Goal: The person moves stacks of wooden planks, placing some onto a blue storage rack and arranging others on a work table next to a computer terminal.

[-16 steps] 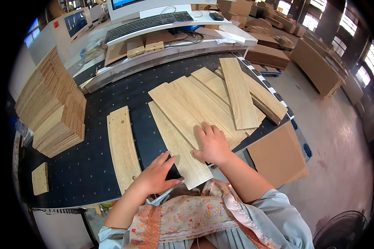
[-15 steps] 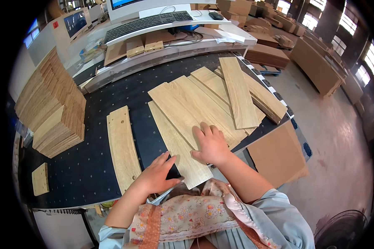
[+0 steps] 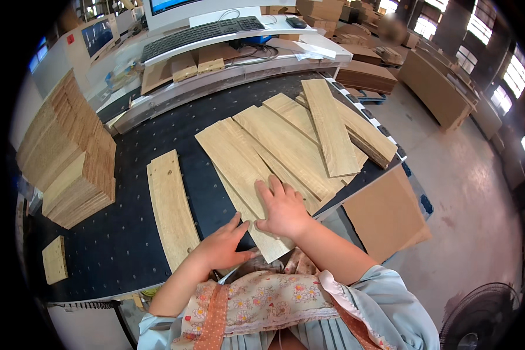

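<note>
My right hand lies open on a pale wooden board, fingers spread across its near part. Beneath that board, another wooden board shows along its left side and near end. At this lower board's left edge rests my left hand, open, thumb and fingers apart. Further right, several more boards overlap in a loose fan, with a narrow plank lying across them. To the left of my left hand, two narrow boards with small holes lie stacked, slightly offset.
On the left stands a tall stack of wooden panels, with a small wooden piece nearer me. Behind the dark studded tabletop, a raised shelf carries a keyboard and mouse. Cardboard sits beyond the right edge; a fan stands lower right.
Under my right hand, the upper board has slid left over the lower board, opening a gap from the boards on its right. My right hand moved left with it; my left hand stays put.
</note>
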{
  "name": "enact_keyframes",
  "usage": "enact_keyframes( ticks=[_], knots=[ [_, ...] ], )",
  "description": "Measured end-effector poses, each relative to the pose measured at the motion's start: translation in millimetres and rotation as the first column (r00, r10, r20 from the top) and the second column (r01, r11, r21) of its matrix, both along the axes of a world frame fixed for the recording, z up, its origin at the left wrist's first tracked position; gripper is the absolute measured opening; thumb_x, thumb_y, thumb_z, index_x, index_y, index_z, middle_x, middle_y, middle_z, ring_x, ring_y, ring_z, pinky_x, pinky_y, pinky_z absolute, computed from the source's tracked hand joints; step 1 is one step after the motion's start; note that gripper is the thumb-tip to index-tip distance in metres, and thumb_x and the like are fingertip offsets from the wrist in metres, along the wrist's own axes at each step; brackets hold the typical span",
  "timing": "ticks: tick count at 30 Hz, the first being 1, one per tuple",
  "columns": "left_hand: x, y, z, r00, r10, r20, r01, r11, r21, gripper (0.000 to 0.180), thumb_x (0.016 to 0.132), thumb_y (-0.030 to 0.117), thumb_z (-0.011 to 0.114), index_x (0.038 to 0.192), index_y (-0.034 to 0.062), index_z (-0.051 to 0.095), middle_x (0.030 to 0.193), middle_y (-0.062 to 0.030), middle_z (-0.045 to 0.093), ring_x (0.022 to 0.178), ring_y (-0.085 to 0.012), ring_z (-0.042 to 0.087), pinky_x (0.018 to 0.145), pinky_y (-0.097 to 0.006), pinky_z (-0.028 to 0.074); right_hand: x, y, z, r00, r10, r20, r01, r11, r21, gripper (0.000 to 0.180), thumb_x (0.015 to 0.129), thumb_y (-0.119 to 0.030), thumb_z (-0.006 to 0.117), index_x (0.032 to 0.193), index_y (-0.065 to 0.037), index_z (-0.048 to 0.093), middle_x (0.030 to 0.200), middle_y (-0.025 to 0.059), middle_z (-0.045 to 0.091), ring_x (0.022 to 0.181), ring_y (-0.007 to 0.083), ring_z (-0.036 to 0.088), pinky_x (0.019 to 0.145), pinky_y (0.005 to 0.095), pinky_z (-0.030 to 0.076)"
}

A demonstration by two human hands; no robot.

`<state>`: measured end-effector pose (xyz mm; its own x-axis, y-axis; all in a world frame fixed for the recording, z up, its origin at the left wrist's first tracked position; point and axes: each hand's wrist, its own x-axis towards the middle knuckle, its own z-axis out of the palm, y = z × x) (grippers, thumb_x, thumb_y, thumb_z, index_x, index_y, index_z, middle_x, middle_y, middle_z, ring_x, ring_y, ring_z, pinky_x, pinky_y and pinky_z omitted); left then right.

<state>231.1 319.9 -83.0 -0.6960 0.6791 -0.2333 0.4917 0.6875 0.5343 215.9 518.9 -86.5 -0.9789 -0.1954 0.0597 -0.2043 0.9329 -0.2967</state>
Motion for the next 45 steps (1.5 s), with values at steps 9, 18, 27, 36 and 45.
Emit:
enact_keyframes(
  ticks=[9, 18, 27, 36, 45],
  knots=[
    [-3.7, -19.5, -2.1, 0.988, 0.023, 0.152, -0.055, 0.975, 0.213, 0.079, 0.079, 0.039, 0.066, 0.135, -0.0048, 0.032, 0.14, -0.0329, 0.025, 0.13, -0.0398, 0.032, 0.106, -0.035, 0.029, -25.0, 33.1, 7.8, 0.993, 0.033, 0.11, 0.042, 0.786, -0.617, 0.084, 0.06, -0.018, 0.07, 0.135, -0.006, 0.034, 0.132, 0.0197, 0.041, 0.111, 0.032, 0.05, 0.089, 0.0372, 0.044],
    [2.0, -42.4, -14.0, 0.866, 0.099, 0.49, -0.33, 0.85, 0.41, 0.08, 0.081, 0.034, 0.066, 0.137, -0.0074, 0.027, 0.14, -0.0293, 0.03, 0.132, -0.0326, 0.032, 0.103, -0.034, 0.032, 18.8, 36.6, 23.2, 0.964, 0.041, 0.262, 0.214, 0.464, -0.859, 0.083, 0.058, -0.009, 0.072, 0.132, 0.0, 0.035, 0.124, 0.0179, 0.044, 0.112, 0.0244, 0.049, 0.092, 0.0332, 0.041],
    [2.8, -11.6, 0.7, 0.662, 0.02, 0.749, -0.578, 0.65, 0.493, 0.079, 0.084, 0.022, 0.063, 0.142, -0.0025, 0.016, 0.145, -0.0223, 0.024, 0.135, -0.0358, 0.022, 0.108, -0.039, 0.023, 48.3, -8.1, 1.5, 0.999, -0.04, -0.002, 0.039, 0.985, -0.167, 0.085, 0.058, -0.024, 0.074, 0.131, -0.009, 0.036, 0.133, 0.0202, 0.037, 0.117, 0.0391, 0.042, 0.094, 0.0439, 0.041],
    [2.8, 2.1, 9.0, 0.485, -0.053, 0.873, -0.739, 0.508, 0.442, 0.066, 0.087, 0.017, 0.056, 0.142, 0.0021, 0.022, 0.143, -0.0099, 0.031, 0.127, -0.0153, 0.033, 0.1, -0.034, 0.029, 48.5, 56.6, -7.3, 0.929, -0.049, 0.367, 0.286, 0.725, -0.626, 0.068, 0.074, -0.031, 0.074, 0.121, 0.005, 0.042, 0.108, 0.0168, 0.055, 0.087, 0.019, 0.057, 0.074, 0.0316, 0.05],
    [4.3, 3.3, -7.4, 0.407, -0.032, 0.913, -0.841, 0.376, 0.388, 0.067, 0.083, 0.014, 0.058, 0.141, 0.0023, 0.025, 0.139, -0.0092, 0.038, 0.122, -0.0178, 0.042, 0.098, -0.032, 0.034, 78.1, 43.3, -57.6, 0.879, 0.106, 0.465, 0.459, 0.08, -0.885, 0.041, 0.075, -0.016, 0.074, 0.102, 0.001, 0.048, 0.091, 0.0072, 0.057, 0.085, 0.0122, 0.054, 0.079, 0.0278, 0.045]
  ],
)
